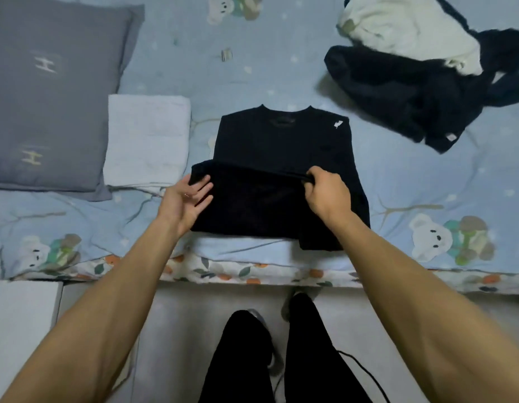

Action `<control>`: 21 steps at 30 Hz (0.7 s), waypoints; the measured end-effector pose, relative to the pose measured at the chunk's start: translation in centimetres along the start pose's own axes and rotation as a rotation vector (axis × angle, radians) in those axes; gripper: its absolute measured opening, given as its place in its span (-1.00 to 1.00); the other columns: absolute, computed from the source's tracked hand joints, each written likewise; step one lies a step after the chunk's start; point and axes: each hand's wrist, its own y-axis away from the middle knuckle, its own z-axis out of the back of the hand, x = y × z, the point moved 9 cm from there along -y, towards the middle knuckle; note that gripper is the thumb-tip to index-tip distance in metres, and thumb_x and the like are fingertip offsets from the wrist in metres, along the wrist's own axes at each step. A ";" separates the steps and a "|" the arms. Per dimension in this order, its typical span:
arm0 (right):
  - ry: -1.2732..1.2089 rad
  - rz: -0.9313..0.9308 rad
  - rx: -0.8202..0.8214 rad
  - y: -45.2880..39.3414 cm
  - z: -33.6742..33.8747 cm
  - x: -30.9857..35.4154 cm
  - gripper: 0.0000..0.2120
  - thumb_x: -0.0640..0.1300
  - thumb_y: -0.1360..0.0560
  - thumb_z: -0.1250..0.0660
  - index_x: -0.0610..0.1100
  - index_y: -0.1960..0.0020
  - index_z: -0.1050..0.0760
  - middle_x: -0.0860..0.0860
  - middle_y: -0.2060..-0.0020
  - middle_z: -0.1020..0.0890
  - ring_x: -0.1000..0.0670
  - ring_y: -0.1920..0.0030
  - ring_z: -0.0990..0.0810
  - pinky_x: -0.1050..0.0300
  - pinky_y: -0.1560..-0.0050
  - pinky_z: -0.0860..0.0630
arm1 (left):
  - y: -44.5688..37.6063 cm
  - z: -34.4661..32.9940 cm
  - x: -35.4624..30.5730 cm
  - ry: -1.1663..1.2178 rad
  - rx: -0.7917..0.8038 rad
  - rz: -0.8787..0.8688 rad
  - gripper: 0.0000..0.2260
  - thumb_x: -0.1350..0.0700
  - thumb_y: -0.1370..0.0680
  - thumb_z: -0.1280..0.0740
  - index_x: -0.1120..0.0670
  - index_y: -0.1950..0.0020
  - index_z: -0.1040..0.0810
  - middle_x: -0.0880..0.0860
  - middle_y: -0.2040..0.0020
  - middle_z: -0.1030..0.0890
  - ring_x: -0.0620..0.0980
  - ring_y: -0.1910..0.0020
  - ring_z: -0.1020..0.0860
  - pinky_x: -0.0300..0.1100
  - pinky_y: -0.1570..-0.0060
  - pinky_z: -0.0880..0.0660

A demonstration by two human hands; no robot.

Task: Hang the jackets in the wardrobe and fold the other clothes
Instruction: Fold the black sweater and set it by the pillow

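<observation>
Folding step: bringing the lower half of the black top up over its chest, seen from the head view.
Garment place: flat on the blue bedspread, neckline away from the body, hem edge doubled back to about mid-chest.
Right hand: fingers curled, pinching the folded edge near its right end.
Left hand: palm up, fingers straight and spread, resting against the left end of the fold, gripping nothing.
Doing it well: probably carry both ends up evenly, lay the edge square to the shoulders, then press flat from the middle outward to push out air and creases.
Risk: likely a skewed fold, since only one end is pinched.
Finished stack: pale folded cloth beside the grey pillow, well left of the work.
Waiting pile: dark and white clothes heaped at far right, unfolded.
</observation>
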 end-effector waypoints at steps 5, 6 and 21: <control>-0.175 -0.102 -0.033 -9.4 -1.1 -0.4 -0.90 -0.11 -0.58 -0.23 -0.07 0.07 -0.51 0.03 0.24 -0.57 -0.07 0.20 -0.54 0.12 0.34 -0.33 | -9.3 -3.2 -3.0 -0.204 -0.187 -0.128 -0.64 0.26 -0.62 -0.29 0.18 -0.42 -0.41 0.06 -0.06 -0.68 -0.06 -0.01 -0.68 -0.17 -0.04 -0.60; -0.185 -0.111 -0.048 -12.0 -1.9 -0.6 -0.90 -0.10 -0.58 -0.24 -0.08 0.06 -0.51 0.02 0.22 -0.58 -0.07 0.19 -0.55 0.11 0.31 -0.36 | -12.1 -3.7 -3.4 -0.186 -0.204 -0.131 -0.61 0.21 -0.62 -0.31 0.17 -0.44 -0.37 0.06 -0.02 -0.68 -0.05 0.03 -0.69 -0.18 0.03 -0.61; -0.195 -0.147 -0.080 -31.7 -11.2 -3.1 -0.74 0.09 -0.55 -0.28 -0.11 0.09 -0.56 0.04 0.27 -0.59 -0.04 0.21 -0.58 0.08 0.24 -0.48 | -31.9 -3.8 -4.1 -0.128 -0.403 -0.209 -0.60 0.05 -0.63 -0.32 0.11 -0.45 -0.39 -0.03 0.16 -0.69 -0.15 0.24 -0.68 -0.36 0.33 -0.53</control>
